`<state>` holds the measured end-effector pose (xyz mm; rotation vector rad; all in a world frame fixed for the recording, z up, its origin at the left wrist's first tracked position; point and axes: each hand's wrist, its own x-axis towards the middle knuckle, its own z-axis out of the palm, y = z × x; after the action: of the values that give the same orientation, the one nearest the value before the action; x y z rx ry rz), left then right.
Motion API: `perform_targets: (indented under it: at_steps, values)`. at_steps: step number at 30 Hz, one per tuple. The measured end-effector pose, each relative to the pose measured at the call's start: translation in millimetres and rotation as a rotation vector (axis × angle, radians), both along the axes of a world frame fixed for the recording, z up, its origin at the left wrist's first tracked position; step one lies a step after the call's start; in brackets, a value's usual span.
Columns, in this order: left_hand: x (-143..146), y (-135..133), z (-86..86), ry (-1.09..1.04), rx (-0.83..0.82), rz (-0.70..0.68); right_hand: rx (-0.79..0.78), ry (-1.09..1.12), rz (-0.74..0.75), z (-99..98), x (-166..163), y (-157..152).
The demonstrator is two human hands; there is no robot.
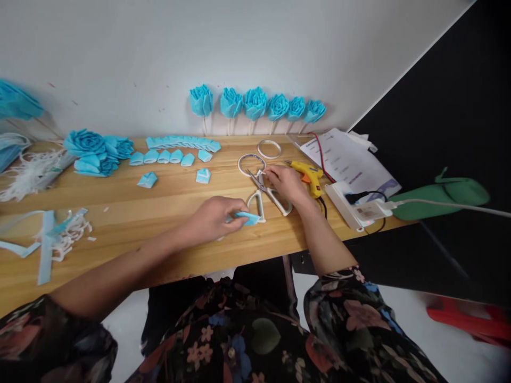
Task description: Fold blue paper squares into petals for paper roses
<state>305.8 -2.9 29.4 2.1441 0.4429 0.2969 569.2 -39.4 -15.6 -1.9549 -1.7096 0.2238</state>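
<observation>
My left hand [215, 219] is closed in a pinch on a folded light-blue fabric piece [248, 218], held just above the wooden table. Against the fingertips of my right hand [284, 181] is a small white strip [261, 173], pinched by the near edge of a tape roll [239, 164]. White-handled scissors [257, 205] lie between my hands with the blades partly apart, pointing away from me. A second roll of tape [269, 142] lies behind the first.
A yellow glue gun [315, 183], a power strip [349, 207] and papers [343, 157] lie right. Several blue fabric roses on sticks [255, 103] lean on the wall. Folded blue pieces [175, 157] sit in rows, with finished roses [93, 154] and scraps [48, 244] left.
</observation>
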Motion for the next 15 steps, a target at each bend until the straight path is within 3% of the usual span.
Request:
perform_targets:
  at_steps: [6,15]
  values:
    - [17,-7,-19.4,0.068,0.033,-0.036,-0.014,0.131,0.008,1.6,2,-2]
    - [18,-7,-21.2,0.056,-0.028,-0.002,0.004,0.143,-0.035,1.8,-7,-2]
